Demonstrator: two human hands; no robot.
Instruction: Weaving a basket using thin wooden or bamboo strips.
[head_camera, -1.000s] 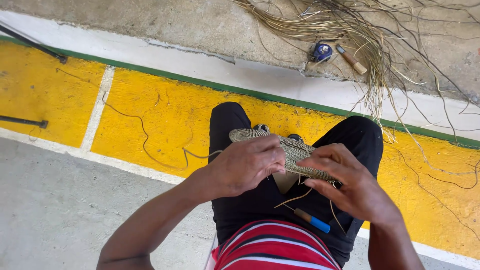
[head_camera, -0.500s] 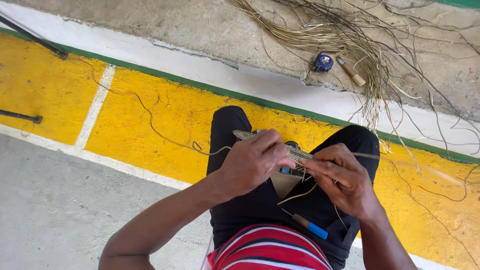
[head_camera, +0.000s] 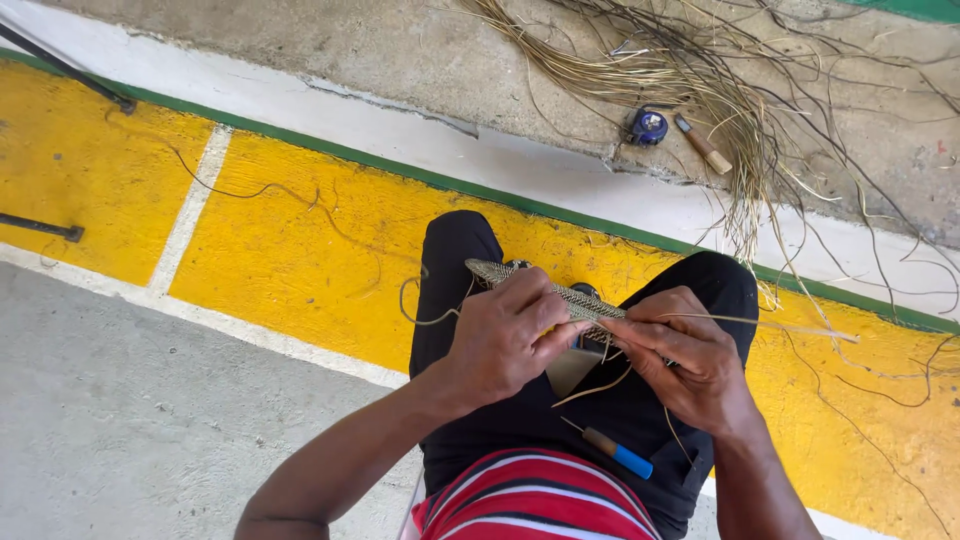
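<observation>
A flat woven piece of pale fibre (head_camera: 545, 292) is seen almost edge-on above my knees, which are in black trousers. My left hand (head_camera: 500, 340) grips its middle from the near side. My right hand (head_camera: 685, 360) pinches its right end and a thin straw strand (head_camera: 780, 324) that runs out to the right. Loose strand ends curl down between both hands. A tool with a wooden and blue handle (head_camera: 618, 453) lies on my lap below my right hand.
A bundle of dry straw fibres (head_camera: 720, 100) spreads over the concrete ledge ahead, with a blue tape measure (head_camera: 648, 126) and a wooden-handled tool (head_camera: 703, 145) beside it. The floor is yellow with white and green lines (head_camera: 190, 215). Dark metal rods (head_camera: 40, 228) lie at left.
The woven piece has tipped from a broad flat view to nearly edge-on. My hands have closed in toward each other on it, and a strand now stretches out to the right.
</observation>
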